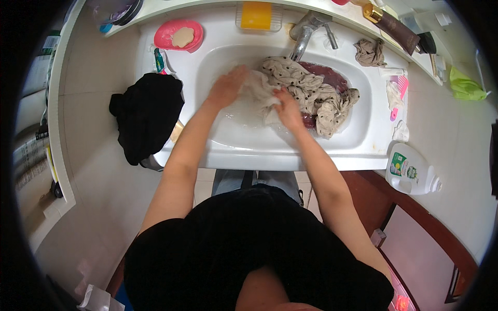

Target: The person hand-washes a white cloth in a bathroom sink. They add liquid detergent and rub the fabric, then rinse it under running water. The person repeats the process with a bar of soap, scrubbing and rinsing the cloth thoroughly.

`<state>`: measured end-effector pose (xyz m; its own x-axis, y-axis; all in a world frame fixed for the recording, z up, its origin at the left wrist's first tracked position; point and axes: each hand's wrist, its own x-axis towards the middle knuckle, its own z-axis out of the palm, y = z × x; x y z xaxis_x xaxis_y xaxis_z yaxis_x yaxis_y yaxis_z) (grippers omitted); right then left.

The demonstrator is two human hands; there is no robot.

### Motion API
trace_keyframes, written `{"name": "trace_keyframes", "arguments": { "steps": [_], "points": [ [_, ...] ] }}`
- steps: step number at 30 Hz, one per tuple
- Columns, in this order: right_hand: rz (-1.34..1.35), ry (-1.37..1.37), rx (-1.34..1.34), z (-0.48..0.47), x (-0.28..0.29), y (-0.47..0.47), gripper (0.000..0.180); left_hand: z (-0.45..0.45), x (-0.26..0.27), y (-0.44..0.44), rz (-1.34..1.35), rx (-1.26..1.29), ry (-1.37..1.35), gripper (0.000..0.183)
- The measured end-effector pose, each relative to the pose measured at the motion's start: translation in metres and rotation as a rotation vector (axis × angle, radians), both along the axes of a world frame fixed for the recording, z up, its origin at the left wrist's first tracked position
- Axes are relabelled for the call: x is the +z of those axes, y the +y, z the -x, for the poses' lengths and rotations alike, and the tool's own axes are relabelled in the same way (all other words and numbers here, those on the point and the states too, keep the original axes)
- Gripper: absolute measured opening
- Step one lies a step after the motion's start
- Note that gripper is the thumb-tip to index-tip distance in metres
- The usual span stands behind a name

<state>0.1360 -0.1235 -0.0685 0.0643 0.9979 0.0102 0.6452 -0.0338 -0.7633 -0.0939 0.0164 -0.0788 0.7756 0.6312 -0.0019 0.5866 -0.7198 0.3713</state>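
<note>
In the white washbasin, my left hand is blurred over the left end of a wet white cloth; its grip is unclear. My right hand has its fingers curled onto the right side of that cloth. Just right of it lies a bunched beige fabric with dark dots. Beneath the dotted fabric, a dark red wet cloth shows in part. Cloudy water surrounds the white cloth. The metal faucet reaches over the basin's back edge, its spout end near the dotted fabric.
A black garment hangs over the left rim. Behind it are a pink soap dish with soap and a tube. At right are a brown cloth, a pink brush and a white detergent bottle.
</note>
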Motion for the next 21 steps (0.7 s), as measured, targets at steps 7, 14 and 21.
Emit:
{"name": "trace_keyframes", "arguments": {
  "steps": [7,14,21],
  "points": [
    [0.04,0.973,-0.354,-0.06,0.119,-0.023,0.02,0.014,0.077,0.013,0.782,0.278,-0.188,0.031],
    [-0.108,1.041,-0.474,-0.081,0.179,-0.027,0.022,0.016,0.169,0.003,1.216,0.136,-0.705,0.016],
    [-0.049,0.86,-0.441,-0.092,0.208,-0.037,0.025,0.011,0.211,0.002,1.103,0.237,-0.73,0.026]
  ]
}}
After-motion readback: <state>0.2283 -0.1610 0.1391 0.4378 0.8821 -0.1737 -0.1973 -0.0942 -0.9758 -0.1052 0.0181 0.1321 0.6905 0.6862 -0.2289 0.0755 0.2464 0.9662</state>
